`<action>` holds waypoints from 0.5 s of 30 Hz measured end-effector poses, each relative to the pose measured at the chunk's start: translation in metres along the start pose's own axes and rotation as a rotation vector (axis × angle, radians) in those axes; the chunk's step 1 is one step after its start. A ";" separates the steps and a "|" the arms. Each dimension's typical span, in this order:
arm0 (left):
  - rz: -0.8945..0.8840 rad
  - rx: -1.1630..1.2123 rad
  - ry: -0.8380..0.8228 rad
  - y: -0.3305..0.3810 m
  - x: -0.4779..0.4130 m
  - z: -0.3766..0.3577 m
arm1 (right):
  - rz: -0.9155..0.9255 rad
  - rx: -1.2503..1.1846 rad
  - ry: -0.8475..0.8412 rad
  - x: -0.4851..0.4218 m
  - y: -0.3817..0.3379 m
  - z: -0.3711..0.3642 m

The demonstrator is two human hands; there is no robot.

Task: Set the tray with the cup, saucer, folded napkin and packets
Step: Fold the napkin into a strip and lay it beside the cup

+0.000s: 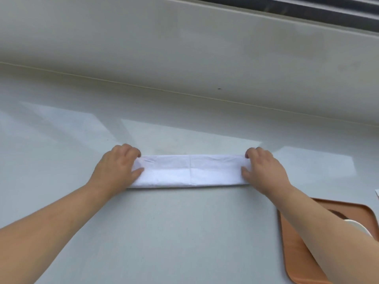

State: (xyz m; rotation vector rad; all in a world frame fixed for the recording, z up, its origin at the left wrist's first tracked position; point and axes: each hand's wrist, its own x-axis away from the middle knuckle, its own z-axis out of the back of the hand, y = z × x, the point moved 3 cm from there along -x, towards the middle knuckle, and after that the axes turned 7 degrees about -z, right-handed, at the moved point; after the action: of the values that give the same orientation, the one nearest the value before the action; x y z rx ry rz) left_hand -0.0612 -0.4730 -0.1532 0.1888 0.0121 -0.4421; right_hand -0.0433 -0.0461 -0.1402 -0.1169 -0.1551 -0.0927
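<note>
tray (pixel 295 255): orange-brown, smooth, rounded corners, low raised rim; sits at the near right corner of the desk (pixel 184 232), partly covered by the right forearm. a pale rounded piece (pixel 356 226) shows on it just past the forearm, with a dark curved patch behind; too hidden to tell what it is.

desk: pale grey, glossy, flat, with soft window reflections further back.

napkin (pixel 190 171): white, soft, slightly crinkled, folded into a long narrow strip lying flat on the desk, left of the tray and further back, apart from it. one vertical crease at the middle; a lengthwise fold line splits it into a duller far band and a brighter near band.

left hand (pixel 118 168): palm down on the left end of the napkin, fingers curled over the far edge, thumb pressed on the top layer, pinching the end.

right hand (pixel 264 171): mirrored on the right end, fingers curled at the far corner, thumb on top, gripping the strip.

far right edge of desk: a small white corner (pixel 377 192), cut off by the frame.

back: cream wall panel (pixel 184 48), matte, meeting the desk along a thin seam; dark slats (pixel 328 7) at top right.
</note>
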 end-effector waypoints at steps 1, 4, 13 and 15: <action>-0.090 0.009 -0.051 0.004 0.008 -0.002 | 0.115 0.040 -0.062 0.009 -0.005 -0.001; -0.222 -0.034 -0.231 0.006 0.030 -0.009 | 0.311 0.245 -0.243 0.033 -0.008 -0.009; 0.186 0.266 -0.178 -0.010 0.043 -0.001 | 0.030 -0.116 -0.241 0.031 0.003 0.004; 0.324 0.355 -0.210 -0.020 0.039 -0.001 | -0.077 -0.189 -0.296 0.025 0.004 0.006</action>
State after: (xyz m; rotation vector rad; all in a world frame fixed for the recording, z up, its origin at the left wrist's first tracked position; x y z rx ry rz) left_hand -0.0349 -0.5068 -0.1601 0.4849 -0.3006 -0.1357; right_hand -0.0196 -0.0435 -0.1304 -0.3132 -0.4467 -0.1670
